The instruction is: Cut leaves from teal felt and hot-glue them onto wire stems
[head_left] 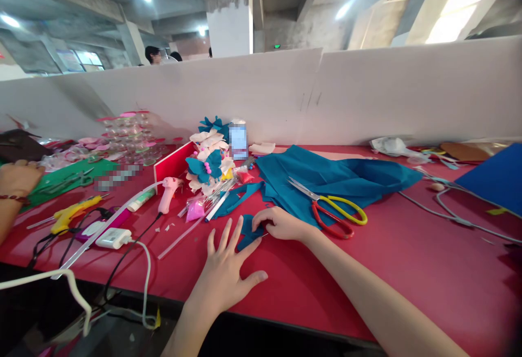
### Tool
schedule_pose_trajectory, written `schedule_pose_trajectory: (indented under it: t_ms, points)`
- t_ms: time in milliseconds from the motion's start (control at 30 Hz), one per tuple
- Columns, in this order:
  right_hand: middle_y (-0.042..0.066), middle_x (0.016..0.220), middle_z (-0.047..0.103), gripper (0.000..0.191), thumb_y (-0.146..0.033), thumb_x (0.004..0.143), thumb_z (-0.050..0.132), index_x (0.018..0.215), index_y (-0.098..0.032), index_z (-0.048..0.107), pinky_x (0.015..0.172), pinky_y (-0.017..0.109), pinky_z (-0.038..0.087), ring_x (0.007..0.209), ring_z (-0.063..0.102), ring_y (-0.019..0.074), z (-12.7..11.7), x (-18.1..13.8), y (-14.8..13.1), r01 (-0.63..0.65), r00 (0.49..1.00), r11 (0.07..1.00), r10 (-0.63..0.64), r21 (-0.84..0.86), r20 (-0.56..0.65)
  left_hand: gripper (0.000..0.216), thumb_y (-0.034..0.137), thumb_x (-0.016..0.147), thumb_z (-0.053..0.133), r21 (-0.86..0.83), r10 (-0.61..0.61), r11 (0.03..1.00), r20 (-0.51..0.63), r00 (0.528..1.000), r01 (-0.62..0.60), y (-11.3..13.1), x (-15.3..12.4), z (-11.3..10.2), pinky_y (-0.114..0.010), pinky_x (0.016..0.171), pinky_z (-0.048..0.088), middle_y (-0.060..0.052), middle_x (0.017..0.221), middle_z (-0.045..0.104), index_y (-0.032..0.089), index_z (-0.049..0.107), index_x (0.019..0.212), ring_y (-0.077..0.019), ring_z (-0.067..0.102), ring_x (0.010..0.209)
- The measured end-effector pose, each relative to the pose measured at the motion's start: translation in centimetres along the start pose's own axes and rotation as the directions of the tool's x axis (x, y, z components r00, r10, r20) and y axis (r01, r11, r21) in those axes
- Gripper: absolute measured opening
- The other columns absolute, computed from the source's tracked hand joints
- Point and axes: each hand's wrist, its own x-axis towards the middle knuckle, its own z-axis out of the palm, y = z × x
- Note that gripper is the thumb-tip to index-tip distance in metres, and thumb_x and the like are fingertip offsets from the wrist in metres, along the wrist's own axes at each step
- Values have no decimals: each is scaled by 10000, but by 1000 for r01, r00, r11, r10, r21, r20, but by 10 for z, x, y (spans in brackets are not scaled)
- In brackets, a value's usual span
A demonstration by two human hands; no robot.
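Note:
My left hand [227, 270] lies flat on the red table [408, 270], fingers spread, its fingertips resting on the edge of a small teal felt piece [248, 231]. My right hand [279, 224] is curled with its fingers pinched on the same felt piece from the right. Just behind it lies a large sheet of teal felt [334, 179]. Scissors with one yellow and one red handle [332, 209] rest on that sheet, right of my right hand.
A pink glue gun [167, 193], a yellow glue gun [72, 213], a white charger with cables [112, 237] and felt flowers [210, 164] sit to the left. Another person's hand [18, 177] is at far left. A white partition [326, 93] backs the table. Blue sheet [495, 177] at right.

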Motion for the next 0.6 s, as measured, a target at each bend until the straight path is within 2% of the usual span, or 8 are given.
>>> schedule_pose_trajectory:
  t_ms: [267,400,500,600]
  points:
    - [26,964,697,487,42,599,363,884,-171,696,853,239,480,919,638,151,1,0,1,0,1000,1000,0,8,-6,595,598,863,424,16,13,1000,-20,1000,-13,-2,-1,3,-684,1003,198,-58,1566,61,413,284,1411,-401,146,1384]
    - [25,933,703,479,42,588,363,862,-168,696,829,232,488,891,646,149,2,-1,1,8,999,999,-7,32,-48,612,600,862,424,41,15,999,-32,999,-14,-2,-1,3,-676,1005,206,-70,1564,69,393,278,1419,-401,146,1385]
    - [30,883,705,446,39,598,364,822,-166,691,779,230,502,831,651,147,3,-4,0,7,981,1000,-2,25,-194,602,604,866,408,62,12,998,-32,999,-10,-1,-1,3,-674,998,224,-68,1564,62,399,279,1418,-398,142,1388]
    - [34,837,702,410,38,600,361,762,-170,675,763,243,506,796,652,151,6,-12,-1,-16,918,1000,15,1,-397,752,636,847,405,86,-15,996,-83,996,22,-1,-3,5,-667,1008,218,-124,1557,56,303,148,1471,-396,113,1394]
